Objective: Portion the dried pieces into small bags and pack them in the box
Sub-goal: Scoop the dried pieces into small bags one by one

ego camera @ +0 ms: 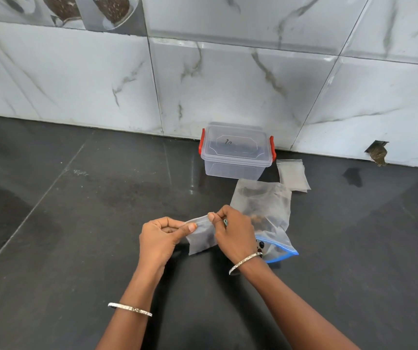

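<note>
A small clear bag (201, 238) with a few dark pieces inside hangs between my hands above the dark counter. My left hand (161, 236) pinches its top left edge and my right hand (233, 229) pinches its top right edge. Just right of my right hand lies a large zip bag (269, 210) with a blue seal, holding dark dried pieces. A clear plastic box (235, 154) with red clips and its lid on stands at the back by the wall. Several empty small bags (292, 174) lie flat to the right of the box.
The black stone counter (89, 223) ends at a white marble-tiled wall (228, 84) behind the box. A chipped hole (377, 152) shows in the wall tile at the right. A bangle sits on each wrist.
</note>
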Demonstrator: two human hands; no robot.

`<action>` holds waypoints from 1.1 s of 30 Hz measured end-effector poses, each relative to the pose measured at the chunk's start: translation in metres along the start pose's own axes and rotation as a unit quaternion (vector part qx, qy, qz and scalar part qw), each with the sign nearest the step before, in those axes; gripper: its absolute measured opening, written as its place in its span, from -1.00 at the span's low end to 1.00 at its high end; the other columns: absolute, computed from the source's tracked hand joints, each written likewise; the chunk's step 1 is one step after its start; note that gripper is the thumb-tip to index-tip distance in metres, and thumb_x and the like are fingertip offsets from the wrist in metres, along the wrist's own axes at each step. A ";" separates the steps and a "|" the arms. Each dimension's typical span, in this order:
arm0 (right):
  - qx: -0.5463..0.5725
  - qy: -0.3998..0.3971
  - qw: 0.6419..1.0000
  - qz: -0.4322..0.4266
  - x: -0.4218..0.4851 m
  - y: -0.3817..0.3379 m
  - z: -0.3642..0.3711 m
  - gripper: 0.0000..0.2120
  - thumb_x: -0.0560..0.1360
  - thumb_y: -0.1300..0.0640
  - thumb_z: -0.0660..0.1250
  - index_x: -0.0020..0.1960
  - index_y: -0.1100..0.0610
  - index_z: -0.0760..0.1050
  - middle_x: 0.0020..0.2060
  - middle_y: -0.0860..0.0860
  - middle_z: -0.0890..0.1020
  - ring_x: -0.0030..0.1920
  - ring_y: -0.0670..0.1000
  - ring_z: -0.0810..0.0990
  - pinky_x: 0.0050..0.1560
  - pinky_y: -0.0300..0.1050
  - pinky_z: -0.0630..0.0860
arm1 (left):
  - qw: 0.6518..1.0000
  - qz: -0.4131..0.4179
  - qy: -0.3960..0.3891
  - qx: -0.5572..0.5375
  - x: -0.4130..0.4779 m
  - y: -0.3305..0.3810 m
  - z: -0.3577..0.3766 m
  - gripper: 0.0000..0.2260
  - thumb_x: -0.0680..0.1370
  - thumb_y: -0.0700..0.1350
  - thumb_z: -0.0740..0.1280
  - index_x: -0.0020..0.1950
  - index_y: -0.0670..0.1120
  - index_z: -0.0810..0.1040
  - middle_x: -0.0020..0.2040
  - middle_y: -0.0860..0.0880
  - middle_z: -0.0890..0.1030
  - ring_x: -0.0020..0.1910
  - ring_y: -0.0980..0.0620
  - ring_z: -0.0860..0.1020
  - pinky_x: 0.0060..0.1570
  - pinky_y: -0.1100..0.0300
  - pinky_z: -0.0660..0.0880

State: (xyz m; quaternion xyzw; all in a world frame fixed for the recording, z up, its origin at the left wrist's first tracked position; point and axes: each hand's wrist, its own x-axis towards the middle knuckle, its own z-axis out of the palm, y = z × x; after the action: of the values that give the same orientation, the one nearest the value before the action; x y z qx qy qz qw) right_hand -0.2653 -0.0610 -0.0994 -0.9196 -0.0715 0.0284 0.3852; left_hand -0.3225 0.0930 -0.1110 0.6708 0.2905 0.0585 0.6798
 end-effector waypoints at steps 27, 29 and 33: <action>0.010 0.230 0.949 0.216 0.109 0.116 -0.139 -0.69 0.55 -0.08 0.34 0.01 0.18 0.60 -0.04 0.14 0.69 -0.13 0.13 0.57 -0.14 -0.13 0.35 | 0.929 0.303 -0.094 0.189 0.050 0.041 0.153 -0.95 0.57 -0.05 0.45 -0.08 0.04 0.62 -0.17 0.20 0.66 -0.11 0.23 0.62 -0.10 0.39 0.50; -0.002 0.199 0.951 0.238 0.118 0.125 -0.134 -0.62 0.53 -0.16 0.34 0.07 0.16 0.56 0.01 0.14 0.68 -0.13 0.12 0.57 -0.13 -0.09 0.41 | 0.922 0.312 -0.114 0.198 0.055 0.044 0.167 -0.96 0.59 -0.05 0.42 -0.04 0.03 0.61 -0.13 0.18 0.66 -0.10 0.22 0.61 -0.08 0.42 0.49; -0.030 0.141 0.951 0.272 0.132 0.134 -0.126 -0.48 0.46 -0.25 0.37 0.17 0.15 0.50 0.11 0.15 0.62 0.09 0.23 0.60 -0.03 0.00 0.46 | 0.910 0.321 -0.127 0.230 0.062 0.047 0.188 -0.97 0.61 -0.08 0.39 -0.02 0.01 0.61 -0.11 0.13 0.66 -0.12 0.19 0.60 -0.10 0.51 0.41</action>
State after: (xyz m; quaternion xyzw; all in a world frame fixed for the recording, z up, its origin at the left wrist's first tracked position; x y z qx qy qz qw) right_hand -0.1070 -0.2222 -0.1061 -0.9099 0.2358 0.0004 0.3412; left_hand -0.1678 -0.0383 -0.0994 0.8672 -0.0241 0.1195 0.4828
